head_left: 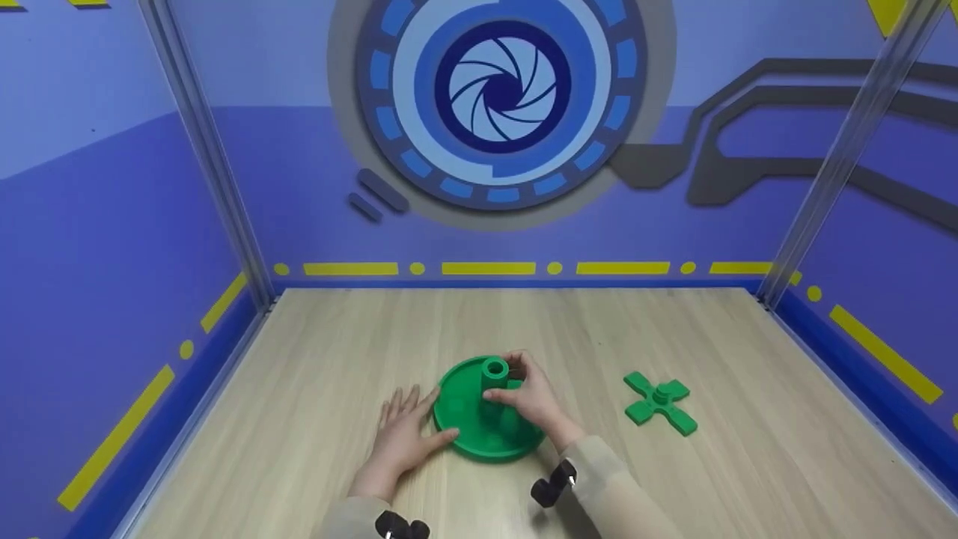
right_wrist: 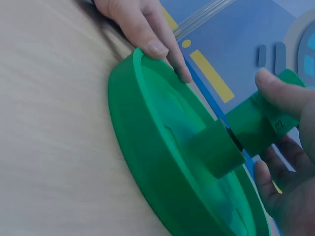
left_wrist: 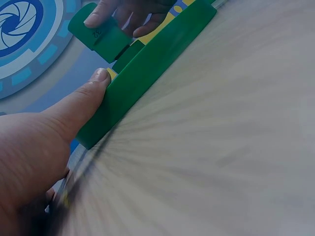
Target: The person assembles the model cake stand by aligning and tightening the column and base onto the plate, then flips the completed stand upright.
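Note:
A round green tray (head_left: 460,419) with a raised rim lies on the table. My left hand (head_left: 408,434) rests beside it, fingers spread and fairly straight, with the thumb on the rim. From the tray rises a short green post (right_wrist: 219,150). My right hand (head_left: 535,397) pinches a green hollow tube (head_left: 495,378) between thumb and fingers. In the right wrist view the tube's lower end meets the post's top slightly tilted, with a dark gap at the joint. Small markings show on the tube's side in both wrist views.
A green cross-shaped piece (head_left: 660,404) with a stepped knob at its centre lies on the wooden table (head_left: 359,329), right of the tray. Blue patterned panels (head_left: 299,195) stand behind and at both sides, with metal posts at the corners.

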Demonstrator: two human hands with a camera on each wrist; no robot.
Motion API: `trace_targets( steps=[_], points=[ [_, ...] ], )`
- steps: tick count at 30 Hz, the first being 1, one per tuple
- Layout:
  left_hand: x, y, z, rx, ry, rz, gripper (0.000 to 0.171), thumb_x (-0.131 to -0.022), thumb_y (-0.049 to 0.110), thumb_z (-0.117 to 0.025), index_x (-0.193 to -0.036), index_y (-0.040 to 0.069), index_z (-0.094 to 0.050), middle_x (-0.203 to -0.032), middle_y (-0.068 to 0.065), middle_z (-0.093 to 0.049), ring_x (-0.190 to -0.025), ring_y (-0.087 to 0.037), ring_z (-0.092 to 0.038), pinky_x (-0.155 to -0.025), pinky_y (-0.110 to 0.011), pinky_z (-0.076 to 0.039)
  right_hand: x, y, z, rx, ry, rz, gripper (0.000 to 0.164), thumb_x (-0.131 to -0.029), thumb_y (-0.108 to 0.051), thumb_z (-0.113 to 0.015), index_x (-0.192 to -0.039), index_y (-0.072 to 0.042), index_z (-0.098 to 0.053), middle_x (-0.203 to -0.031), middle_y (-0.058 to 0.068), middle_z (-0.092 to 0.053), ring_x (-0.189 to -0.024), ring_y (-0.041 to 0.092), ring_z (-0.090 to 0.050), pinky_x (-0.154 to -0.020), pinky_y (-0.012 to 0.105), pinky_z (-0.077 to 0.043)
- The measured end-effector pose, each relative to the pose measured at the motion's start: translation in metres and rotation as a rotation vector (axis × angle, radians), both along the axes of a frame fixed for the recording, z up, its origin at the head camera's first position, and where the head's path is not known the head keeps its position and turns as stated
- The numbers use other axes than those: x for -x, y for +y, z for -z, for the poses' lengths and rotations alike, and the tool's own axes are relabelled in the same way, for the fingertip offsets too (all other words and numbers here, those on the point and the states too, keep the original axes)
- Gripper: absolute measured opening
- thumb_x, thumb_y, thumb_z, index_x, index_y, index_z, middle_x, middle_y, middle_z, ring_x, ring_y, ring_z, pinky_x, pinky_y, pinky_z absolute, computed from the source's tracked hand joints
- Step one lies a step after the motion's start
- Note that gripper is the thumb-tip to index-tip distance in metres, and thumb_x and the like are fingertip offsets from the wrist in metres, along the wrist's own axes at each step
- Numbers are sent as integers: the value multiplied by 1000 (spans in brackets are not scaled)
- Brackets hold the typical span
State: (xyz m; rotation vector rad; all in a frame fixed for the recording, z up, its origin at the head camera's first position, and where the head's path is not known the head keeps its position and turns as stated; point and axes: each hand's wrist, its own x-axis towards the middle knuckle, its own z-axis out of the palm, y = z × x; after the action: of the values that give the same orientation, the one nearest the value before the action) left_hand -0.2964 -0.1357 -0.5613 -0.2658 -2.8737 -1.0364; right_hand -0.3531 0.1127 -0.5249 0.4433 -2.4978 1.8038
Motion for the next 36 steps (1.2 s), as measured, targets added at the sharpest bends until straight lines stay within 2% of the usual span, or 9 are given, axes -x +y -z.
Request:
trace_targets(
  steps=[5, 9, 12, 20, 34, 36],
  points=[
    [0, 0, -1, 7, -8, -2, 90, -86, 62, -74, -158, 17, -43, -166, -27, -30, -157, -53, -12, -129, -67, -6, 3, 9, -4, 49, 16, -164, 72, -89, -10, -80, -152, -1, -46, -151, 22, -54, -141, 43, -49, -122, 62, -35],
    [0, 0, 0, 9, -8, -5, 89, -86, 62, -74, -157, 17, -44, -166, -27, -31, -157, -53, -13, -129, -67, -7, 6, 14, -10, 93, -7, -297, 67, -95, -3, -70, -155, 3, -40, -156, 25, -47, -148, 43, -42, -126, 60, -30],
    [0, 0, 0, 8, -5, -5, 90, -86, 62, -74, -157, 17, -44, -165, -27, -31, -156, -53, -14, -129, -67, -7, 7, 16, -12, 93, -26, -331, 63, -96, 0, -67, -154, 4, -41, -155, 26, -48, -149, 43, -41, -126, 59, -29],
    [0, 0, 0, 8, -3, -4, 90, -85, 62, -74, -157, 17, -44, -165, -27, -31, -156, -54, -14, -129, -67, -7, 5, 14, -12, 40, -63, -256, 55, -97, -4, -68, -149, -1, -50, -149, 20, -57, -145, 41, -48, -124, 63, -32],
    [0, 0, 1, -9, -5, -4, 88, -86, 60, -75, -157, 18, -44, -166, -27, -30, -157, -53, -13, -129, -67, -6, 1, 7, -7, 11, -11, -108, 48, -91, -16, -79, -134, -6, -60, -135, 15, -65, -135, 37, -55, -120, 65, -35],
    [0, 0, 1, -10, -2, -4, 88, -86, 59, -75, -157, 17, -44, -166, -27, -30, -157, -53, -13, -129, -67, -6, 0, 4, -7, 15, 1, -75, 47, -90, -13, -79, -132, -5, -60, -132, 15, -65, -132, 37, -56, -118, 65, -37]
  ],
)
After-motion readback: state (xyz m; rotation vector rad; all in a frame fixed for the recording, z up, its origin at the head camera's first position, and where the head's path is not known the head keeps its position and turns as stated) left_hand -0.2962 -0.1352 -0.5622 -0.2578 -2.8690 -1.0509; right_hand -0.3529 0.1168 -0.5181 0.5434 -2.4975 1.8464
